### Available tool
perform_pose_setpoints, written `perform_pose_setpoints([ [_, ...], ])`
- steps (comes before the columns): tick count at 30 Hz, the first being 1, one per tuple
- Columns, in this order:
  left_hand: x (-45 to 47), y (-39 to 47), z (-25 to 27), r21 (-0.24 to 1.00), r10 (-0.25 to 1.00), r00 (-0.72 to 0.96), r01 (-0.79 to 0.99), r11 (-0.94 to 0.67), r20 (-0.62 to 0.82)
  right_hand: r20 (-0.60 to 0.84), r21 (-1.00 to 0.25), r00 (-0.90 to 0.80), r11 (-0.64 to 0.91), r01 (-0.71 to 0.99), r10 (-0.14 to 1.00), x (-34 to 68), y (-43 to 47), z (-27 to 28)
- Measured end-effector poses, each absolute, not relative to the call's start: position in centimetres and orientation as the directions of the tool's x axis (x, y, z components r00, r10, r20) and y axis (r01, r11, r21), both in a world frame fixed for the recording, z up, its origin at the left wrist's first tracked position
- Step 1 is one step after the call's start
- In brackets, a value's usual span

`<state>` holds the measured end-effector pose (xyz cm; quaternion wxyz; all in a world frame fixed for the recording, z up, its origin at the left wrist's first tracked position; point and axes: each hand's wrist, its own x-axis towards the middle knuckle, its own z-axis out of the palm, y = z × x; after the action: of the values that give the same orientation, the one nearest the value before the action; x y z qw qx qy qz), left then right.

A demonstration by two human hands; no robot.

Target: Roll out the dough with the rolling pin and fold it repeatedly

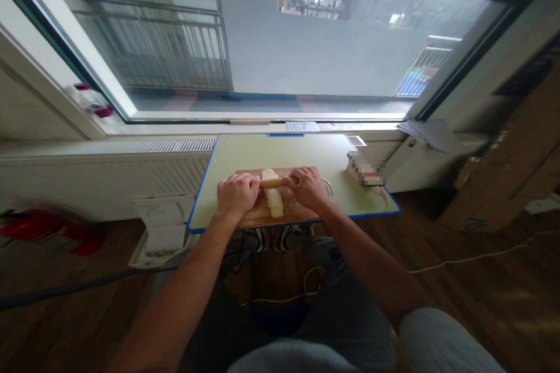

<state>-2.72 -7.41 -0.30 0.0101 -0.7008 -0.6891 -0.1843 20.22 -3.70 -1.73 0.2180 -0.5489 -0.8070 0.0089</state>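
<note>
A strip of pale dough (275, 201) lies lengthwise on a wooden cutting board (298, 211), its far end showing just past the rolling pin. Across the dough rests the wooden rolling pin (272, 183). My left hand (238, 193) is closed around the pin's left end, and my right hand (307, 187) grips the right end. The fingers hide both ends of the pin. Beside my right hand, a metal ring handle (328, 187) sticks out from the board's right edge.
The board sits on a small yellow-green table (245, 148) with a blue rim. A partly blurred-out box (366, 172) is at its right side. Beyond stand a radiator (175, 172) and a window. A red fire extinguisher (81, 239) and a large cardboard box (490, 169) flank the table.
</note>
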Motion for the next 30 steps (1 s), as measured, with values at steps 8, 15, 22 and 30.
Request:
perform_pose_setpoints([
  [8, -2.1, -6.9, -0.1, 0.194, 0.949, -0.072, 0.981, 0.012, 0.306, 0.333, -0.157, -0.235, 0.300, 0.941, 0.913, 19.3, -3.5, -0.8],
  [15, -2.0, -4.7, -0.3, 0.214, 0.978, -0.109, 0.974, 0.070, 0.176, 0.220, -0.022, -0.321, 0.333, 0.943, 0.921, 19.0, -2.0, -1.1],
  [22, -2.7, -1.9, -0.1, 0.208, 0.994, -0.107, 0.973, 0.099, 0.030, 0.165, -0.057, -0.260, 0.273, 0.960, 0.951, 18.7, 1.5, -2.3],
  [30, -2.1, -4.0, 0.0, 0.190, 0.988, -0.106, 0.978, 0.083, 0.115, 0.153, -0.032, -0.271, 0.279, 0.960, 0.950, 18.7, -0.4, -1.6],
])
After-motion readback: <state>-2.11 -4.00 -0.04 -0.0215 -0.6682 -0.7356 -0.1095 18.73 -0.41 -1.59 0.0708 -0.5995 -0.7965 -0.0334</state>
